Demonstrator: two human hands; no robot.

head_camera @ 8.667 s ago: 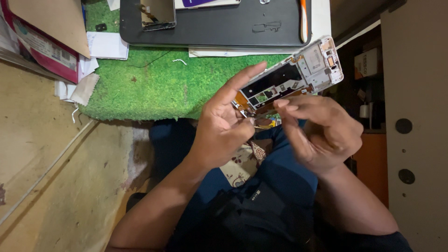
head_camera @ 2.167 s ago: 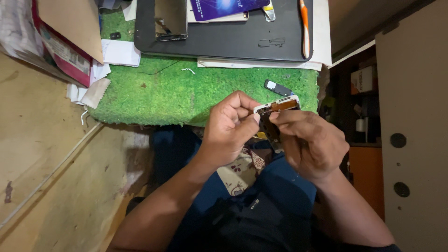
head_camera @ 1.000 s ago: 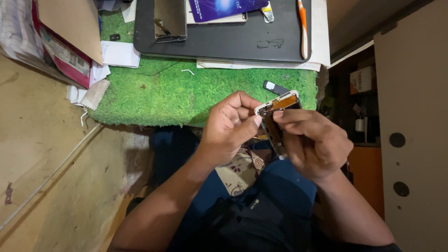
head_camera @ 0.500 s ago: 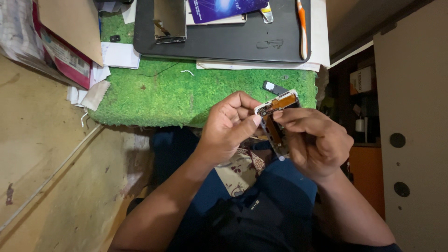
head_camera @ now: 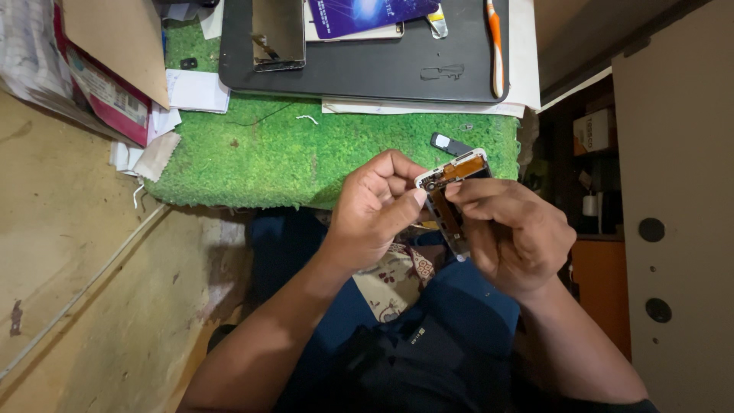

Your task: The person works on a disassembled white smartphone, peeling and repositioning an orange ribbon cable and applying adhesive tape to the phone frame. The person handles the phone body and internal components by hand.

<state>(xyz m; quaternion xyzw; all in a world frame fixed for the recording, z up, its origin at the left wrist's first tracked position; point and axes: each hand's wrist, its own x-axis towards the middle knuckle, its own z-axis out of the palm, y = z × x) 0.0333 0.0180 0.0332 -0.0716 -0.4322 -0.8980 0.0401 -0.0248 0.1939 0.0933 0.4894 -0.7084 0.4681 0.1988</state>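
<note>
I hold an opened white phone frame (head_camera: 451, 172) with orange flex parts showing, above the near edge of the green turf mat (head_camera: 306, 153). My left hand (head_camera: 378, 210) grips its left end with thumb and fingers. Over the phone's lower part my right hand (head_camera: 512, 233) is closed, fingertips pressed on the orange strip. Most of the phone body is hidden by the right hand.
A small dark part (head_camera: 449, 144) lies on the mat just behind the phone. Farther back a black work mat (head_camera: 382, 69) carries a phone screen (head_camera: 278, 34), a purple card (head_camera: 367, 11) and an orange tool (head_camera: 495, 46). Papers and a box (head_camera: 99, 69) sit at left; a cabinet (head_camera: 673, 214) at right.
The phone has been turned from lying long and flat between my hands to being held end-on close to my body. In the last second the hands barely shifted.
</note>
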